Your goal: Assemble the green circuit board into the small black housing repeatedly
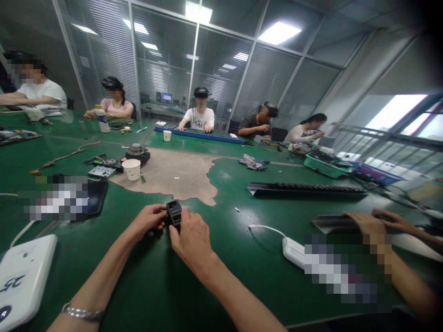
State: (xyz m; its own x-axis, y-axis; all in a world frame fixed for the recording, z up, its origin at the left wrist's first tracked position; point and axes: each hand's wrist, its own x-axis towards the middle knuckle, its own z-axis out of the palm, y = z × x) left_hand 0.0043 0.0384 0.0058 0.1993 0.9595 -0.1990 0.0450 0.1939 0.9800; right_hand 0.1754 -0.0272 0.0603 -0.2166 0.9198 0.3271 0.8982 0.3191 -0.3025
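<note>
A small black component (173, 213) is gripped between the left hand (147, 222) and the right hand (192, 240), both closed on it, just above the green bench (155, 281). It appears intact and unopened, so the handling is judged to be at an early stage. A paper cup (132, 168) stands well beyond the hands, to the left.

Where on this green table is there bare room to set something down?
Bare green lies between the right hand holding the small black part and the white cable. The worn patch beyond the paper cup is bare too. It is crowded left of the cup and along the far right.
</note>
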